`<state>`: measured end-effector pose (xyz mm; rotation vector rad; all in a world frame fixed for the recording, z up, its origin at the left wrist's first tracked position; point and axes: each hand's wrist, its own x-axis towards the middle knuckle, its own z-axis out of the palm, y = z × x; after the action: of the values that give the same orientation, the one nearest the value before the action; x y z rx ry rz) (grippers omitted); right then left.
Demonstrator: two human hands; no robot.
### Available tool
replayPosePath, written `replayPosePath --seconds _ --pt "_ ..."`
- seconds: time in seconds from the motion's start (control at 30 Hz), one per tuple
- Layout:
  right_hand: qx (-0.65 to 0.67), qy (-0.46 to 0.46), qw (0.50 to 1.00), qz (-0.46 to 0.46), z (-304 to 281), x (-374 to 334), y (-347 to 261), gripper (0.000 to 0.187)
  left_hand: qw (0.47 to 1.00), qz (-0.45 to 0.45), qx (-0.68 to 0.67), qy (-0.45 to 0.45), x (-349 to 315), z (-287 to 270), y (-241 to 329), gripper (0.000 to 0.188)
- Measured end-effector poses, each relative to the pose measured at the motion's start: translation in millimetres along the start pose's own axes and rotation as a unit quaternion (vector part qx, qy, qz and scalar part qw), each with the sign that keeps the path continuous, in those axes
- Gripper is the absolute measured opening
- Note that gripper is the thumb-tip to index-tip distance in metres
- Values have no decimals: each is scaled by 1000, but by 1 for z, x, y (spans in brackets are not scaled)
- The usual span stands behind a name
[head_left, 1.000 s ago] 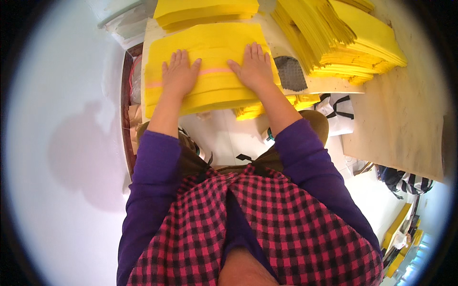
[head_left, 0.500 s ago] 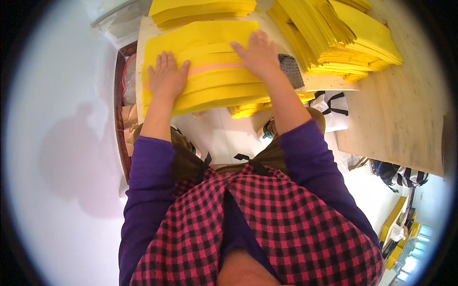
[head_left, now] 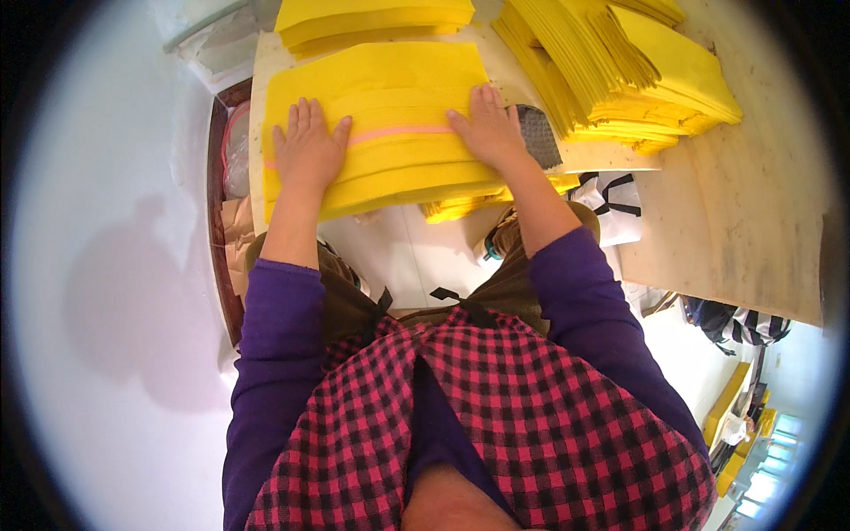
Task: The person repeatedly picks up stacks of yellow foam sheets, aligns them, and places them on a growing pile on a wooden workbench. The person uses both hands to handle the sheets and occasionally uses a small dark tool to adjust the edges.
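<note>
Before me on the wooden table lies a wide stack of yellow fabric pieces (head_left: 390,88), its near layers stepped one below another. A pink strip (head_left: 403,131) runs across it from side to side. My left hand (head_left: 310,146) rests flat on the stack's left part, fingers pointing away from me and thumb apart. On the right edge of the stack lies my right hand (head_left: 491,128), fingers spread, its thumb close to the end of the pink strip. A dark grey textured pad (head_left: 537,135) sits just right of that hand.
Another yellow stack (head_left: 376,22) lies behind. Tall, fanned yellow piles (head_left: 620,80) stand at the right on the table. Below the table's near edge are more yellow pieces (head_left: 460,208) and a white bag with black straps (head_left: 615,208). A white wall (head_left: 115,292) bounds the left.
My right hand has moved nearer to me and slightly right along the stack's right edge. My left hand stays in about the same place on the fabric.
</note>
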<state>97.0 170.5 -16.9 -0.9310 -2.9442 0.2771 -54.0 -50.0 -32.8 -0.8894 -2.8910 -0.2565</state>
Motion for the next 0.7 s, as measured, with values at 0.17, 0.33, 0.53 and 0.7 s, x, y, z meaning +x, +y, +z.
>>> replayPosePath --seconds 0.17,0.33,0.53,0.7 --pt "-18 77 997 -18 -25 15 21 70 1000 -7 -22 -1 1 -2 2 72" --pt "103 89 979 -150 -30 51 8 43 999 -15 -28 -22 0 -8 4 71" --pt "65 -76 981 -165 -37 82 -7 35 999 -14 -47 -21 -3 -15 6 70" --pt "0 -106 958 -266 -44 100 -5 35 995 26 -94 37 -3 -3 -5 63"
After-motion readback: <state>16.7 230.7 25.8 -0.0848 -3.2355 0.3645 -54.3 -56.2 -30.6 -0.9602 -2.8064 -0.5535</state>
